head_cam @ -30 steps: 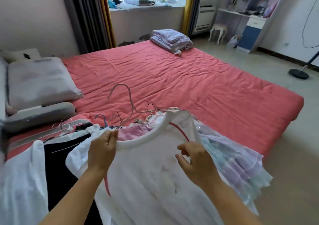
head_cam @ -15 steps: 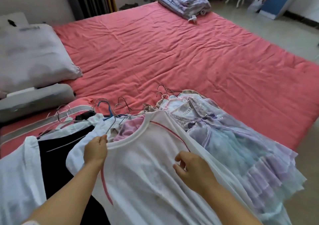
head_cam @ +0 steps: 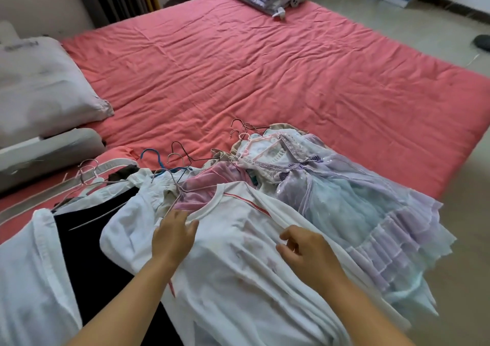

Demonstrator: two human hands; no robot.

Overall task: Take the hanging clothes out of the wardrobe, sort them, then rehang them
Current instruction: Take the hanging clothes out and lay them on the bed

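You are standing over the red bed (head_cam: 265,62), and the pile of hung clothes lies along its near edge, hooks pointing away from you. On top is the white shirt (head_cam: 238,261), running lengthwise from its collar at the far end down toward you and out of view. Your left hand (head_cam: 173,237) rests with fingers spread on the collar's left side, gripping nothing. Your right hand (head_cam: 307,250) hovers just above the right shoulder seam, fingers loosely curled and empty. The left hand is the nearer to the collar and to the grey wire hanger (head_cam: 169,184) just beyond it. I cannot tell whether that hanger sits inside the shirt. The hem is cut off, and the pink garment (head_cam: 209,186) lies half buried.
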